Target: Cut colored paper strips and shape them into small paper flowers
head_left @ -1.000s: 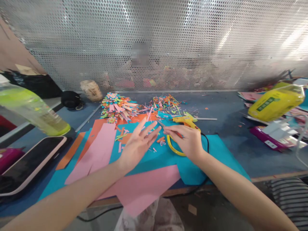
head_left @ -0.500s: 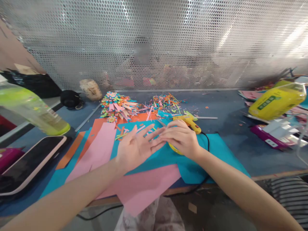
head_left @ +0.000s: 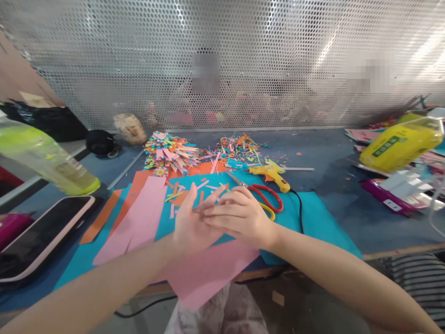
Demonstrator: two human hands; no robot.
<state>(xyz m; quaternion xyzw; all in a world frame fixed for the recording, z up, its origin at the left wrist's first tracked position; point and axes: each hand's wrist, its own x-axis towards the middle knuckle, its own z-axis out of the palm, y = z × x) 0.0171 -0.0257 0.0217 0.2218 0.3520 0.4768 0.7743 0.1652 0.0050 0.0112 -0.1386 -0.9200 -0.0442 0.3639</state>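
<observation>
Scissors (head_left: 266,187) with one red and one yellow handle lie on the blue paper (head_left: 314,222), just beyond my right hand (head_left: 248,218), which hides part of them. My left hand (head_left: 194,225) is on their left, palm up, fingers open and thumb raised. My right fingers lie close together, slightly bent, across that palm; whether they pinch something small, I cannot tell.

Light, flat pressure seems best for this contact, wrists loose, knuckles clear of the scissors' blades and of the yellow glue gun (head_left: 269,173) behind their handles; its nozzle may be hot. Keeping low over the paper would catch anything dropped, though small strips (head_left: 173,209) left of the scissors could scatter if brushed.

Far right of the scissors, a yellow bottle (head_left: 385,155) bears light characters on a green panel, too blurred to read surely. Nearer me, a purple case (head_left: 378,195) has a white label, also illegible.
</observation>
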